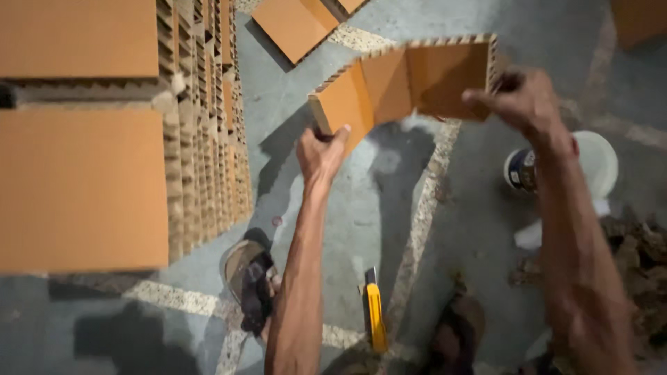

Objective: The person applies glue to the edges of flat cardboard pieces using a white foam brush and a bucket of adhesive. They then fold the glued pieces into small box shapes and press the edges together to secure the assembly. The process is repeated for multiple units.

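Person stands over a grey concrete floor (389,208) w/ both arms out, holding up a folded strip of orange corrugated cardboard (410,80).

Left hand (321,151) is closed around the strip's end at approx. 8 o'clock, thumb on the orange face. Right hand (522,101) is closed on the other end at approx. 3 o'clock, fingers curled over the edge. Both hands touch it, so neither is nearer. The strip's long side runs left to right btw. the hands, a bit tilted, left end lower. It bends in the middle, so it looks like part of an open box. It is up in the air, not on the floor.

At 9 o'clock is a big stack of orange corrugated cardboard sheets (83,187), zigzag edges showing. At 12 o'clock more flat orange cardboard pieces (292,24) lie on the floor. At 6 o'clock a yellow utility knife (375,312) lies on the floor, btw. the person's two feet in dark sandals (253,281). At 4 o'clock, below the right wrist, stands a white plastic tub (597,163), and brown scraps (639,257) lie near it.
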